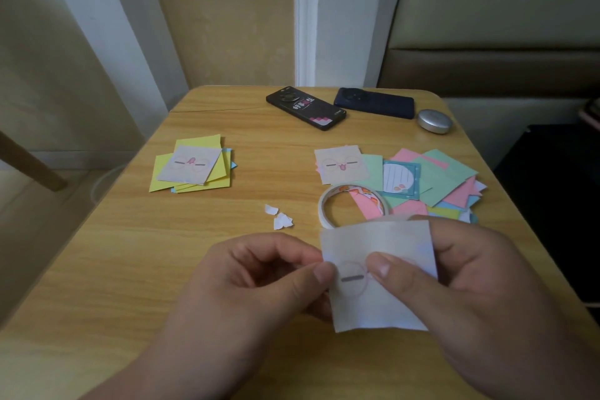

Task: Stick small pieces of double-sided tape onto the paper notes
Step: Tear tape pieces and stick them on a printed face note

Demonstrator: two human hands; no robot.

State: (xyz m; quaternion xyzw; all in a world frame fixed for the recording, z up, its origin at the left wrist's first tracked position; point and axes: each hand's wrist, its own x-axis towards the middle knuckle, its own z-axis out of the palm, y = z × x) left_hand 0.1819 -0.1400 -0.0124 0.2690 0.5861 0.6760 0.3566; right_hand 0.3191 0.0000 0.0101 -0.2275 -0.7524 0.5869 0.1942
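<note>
Both the left hand [259, 273] and right hand [454, 273] pinch a pale face-printed paper note [367, 305] at lower centre, the white tape roll [324, 211] just above, nearer the right.

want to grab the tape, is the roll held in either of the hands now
No, the tape roll lies on the table beyond the paper note that the left hand and right hand pinch.

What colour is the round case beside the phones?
Silver: the case shows best in the head view.
</note>
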